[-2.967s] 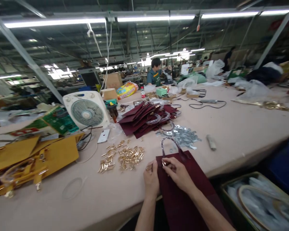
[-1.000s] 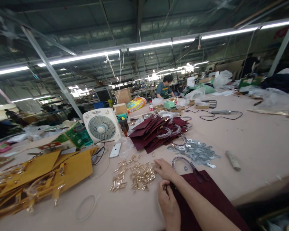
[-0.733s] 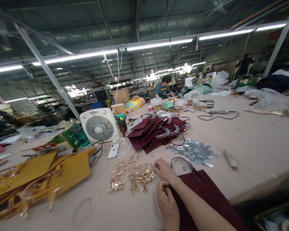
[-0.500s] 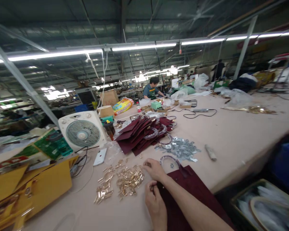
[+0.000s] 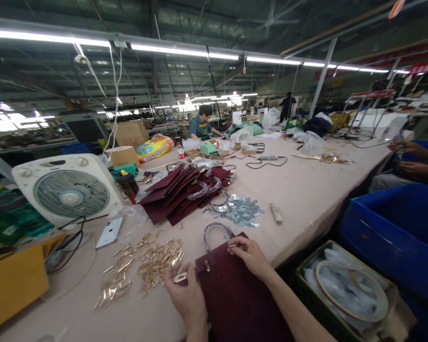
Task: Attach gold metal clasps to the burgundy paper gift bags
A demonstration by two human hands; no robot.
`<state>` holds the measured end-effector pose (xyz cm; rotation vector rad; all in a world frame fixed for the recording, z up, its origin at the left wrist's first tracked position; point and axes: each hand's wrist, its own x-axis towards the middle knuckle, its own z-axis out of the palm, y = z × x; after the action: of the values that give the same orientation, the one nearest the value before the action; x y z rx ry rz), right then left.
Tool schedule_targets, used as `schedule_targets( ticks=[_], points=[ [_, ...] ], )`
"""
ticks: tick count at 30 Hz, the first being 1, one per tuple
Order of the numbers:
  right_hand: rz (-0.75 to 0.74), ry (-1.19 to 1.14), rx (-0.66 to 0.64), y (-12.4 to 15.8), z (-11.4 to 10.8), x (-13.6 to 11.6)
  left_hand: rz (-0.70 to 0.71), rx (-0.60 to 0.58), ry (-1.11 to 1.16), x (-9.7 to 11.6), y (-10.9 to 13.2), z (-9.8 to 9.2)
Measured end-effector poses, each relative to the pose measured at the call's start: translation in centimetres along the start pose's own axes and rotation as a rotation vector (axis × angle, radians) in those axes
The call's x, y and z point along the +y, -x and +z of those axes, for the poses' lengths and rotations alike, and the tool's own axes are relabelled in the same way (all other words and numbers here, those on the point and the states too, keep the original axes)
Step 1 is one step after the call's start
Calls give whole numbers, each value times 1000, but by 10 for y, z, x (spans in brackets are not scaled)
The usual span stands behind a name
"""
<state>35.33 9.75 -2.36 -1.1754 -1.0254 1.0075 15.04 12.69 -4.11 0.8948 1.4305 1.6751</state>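
Observation:
A burgundy bag panel (image 5: 235,289) lies before me, with a plastic-wrapped curved handle (image 5: 216,228) at its far edge. A small gold fitting (image 5: 207,266) sits on the panel near its left side. At the panel's left edge, my left hand (image 5: 188,294) pinches a gold clasp plate (image 5: 180,277) with a slot in it. My right hand (image 5: 251,256) is over the panel's far right corner, fingertips pinched together. Something tiny glints between them, too small to make out. Left of the panel is a pile of loose gold fittings (image 5: 157,263).
Stacked burgundy panels (image 5: 174,192) with handles lie beyond, beside thin silver metal plates (image 5: 240,211). A phone (image 5: 109,232), a box fan (image 5: 69,187) and a yellow piece (image 5: 14,285) are left. Blue bins (image 5: 388,237) and a crate (image 5: 345,285) stand right. Other people work farther off.
The view has swung right. My right hand has moved from beside the gold pile to the panel's far right corner. My left hand now shows the gold clasp plate in its fingers.

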Motion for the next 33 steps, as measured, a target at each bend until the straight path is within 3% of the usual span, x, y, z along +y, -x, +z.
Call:
schedule_targets(
  ticks=[2,5,7,9,12,14,20,25,33],
  points=[
    [15,-49,-23,6,-11,4,94,50,-93,6,-1,3],
    [0,-112,-40,8,-15,7,479,35,-356,14,-4,7],
    [-39,-112,-48,6,-13,7,743,-115,-447,16,-5,11],
    [-81,-85,-67,5,-12,5,873,-371,-452,15,-3,16],
    [-128,-50,-123,6,-12,2,844,-726,-463,12,4,27],
    [-147,-45,-145,8,-13,-1,795,-821,-505,11,9,34],
    [-221,64,-128,10,-14,-6,727,-860,-504,11,13,38],
    [-113,-58,-91,10,-10,-1,663,-851,-452,9,13,36],
    [-126,-33,-99,11,-12,-3,824,-750,-419,4,15,34]
  ],
)
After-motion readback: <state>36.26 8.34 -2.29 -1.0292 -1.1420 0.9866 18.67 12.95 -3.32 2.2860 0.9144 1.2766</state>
